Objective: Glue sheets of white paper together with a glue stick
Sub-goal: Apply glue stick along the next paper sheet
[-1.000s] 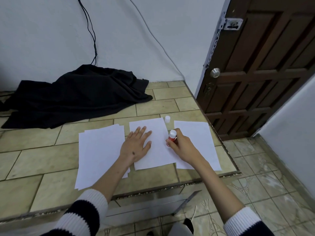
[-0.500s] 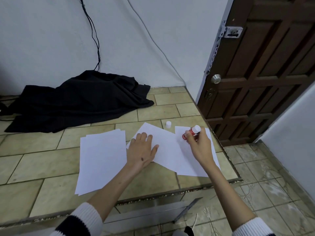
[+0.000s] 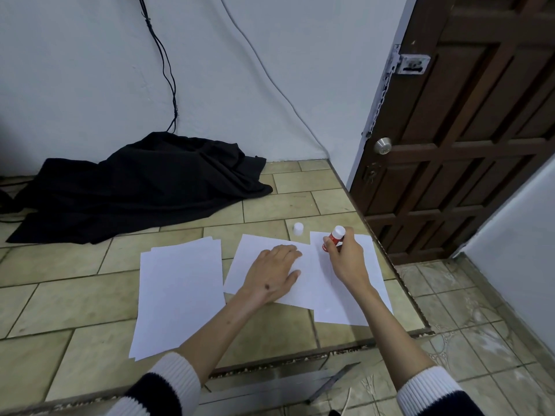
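On the tiled ledge lies a stack of white sheets (image 3: 180, 292) at the left. A tilted middle sheet (image 3: 249, 259) overlaps the right sheet (image 3: 372, 271). My left hand (image 3: 270, 276) lies flat on the middle sheet, fingers straight. My right hand (image 3: 345, 259) grips a red glue stick (image 3: 333, 238) with a white end, held tilted above the top of the right sheet. The stick's white cap (image 3: 298, 228) stands alone on the tile just beyond the sheets.
A black cloth (image 3: 138, 187) is heaped at the back left under dangling cables (image 3: 163, 61). A brown wooden door (image 3: 468, 130) stands at the right. The ledge edge (image 3: 300, 358) drops to a lower tiled floor (image 3: 480, 331).
My left hand has turned and slid the middle sheet to the right until it overlaps the right sheet. My right hand has carried the glue stick up and to the right.
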